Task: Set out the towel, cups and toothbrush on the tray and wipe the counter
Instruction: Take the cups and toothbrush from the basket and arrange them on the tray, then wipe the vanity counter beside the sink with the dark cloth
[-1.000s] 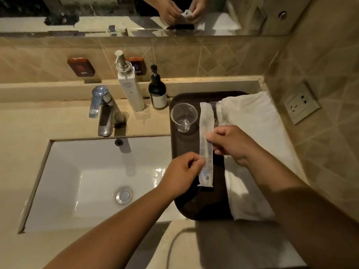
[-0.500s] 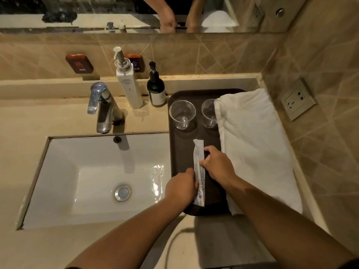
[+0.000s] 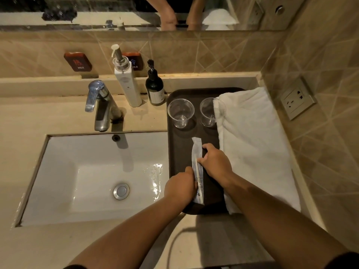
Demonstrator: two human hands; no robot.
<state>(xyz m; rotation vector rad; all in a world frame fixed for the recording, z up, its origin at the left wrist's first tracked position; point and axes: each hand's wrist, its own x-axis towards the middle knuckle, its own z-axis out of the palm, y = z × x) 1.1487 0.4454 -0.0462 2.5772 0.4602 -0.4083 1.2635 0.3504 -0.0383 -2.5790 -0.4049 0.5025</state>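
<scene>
A dark tray (image 3: 175, 148) lies on the counter right of the sink. Two clear plastic cups (image 3: 180, 112) (image 3: 208, 111) stand upright at its far end. A folded white towel (image 3: 254, 144) covers the tray's right side and overhangs it. A toothbrush in a white wrapper (image 3: 197, 171) lies lengthwise down the tray's middle. My left hand (image 3: 179, 188) pinches the wrapper's near half from the left. My right hand (image 3: 215, 164) presses its upper half from the right, between wrapper and towel.
A white sink basin (image 3: 87, 171) with a wet right wall and a chrome tap (image 3: 101, 105) fill the left. A white pump bottle (image 3: 126, 80) and a dark pump bottle (image 3: 154, 88) stand behind the tray's left corner. A wall socket (image 3: 297, 98) is on the right wall.
Both hands lowered the wrapped toothbrush from above the cups down onto the tray's middle. Since half a second ago it has hardly moved.
</scene>
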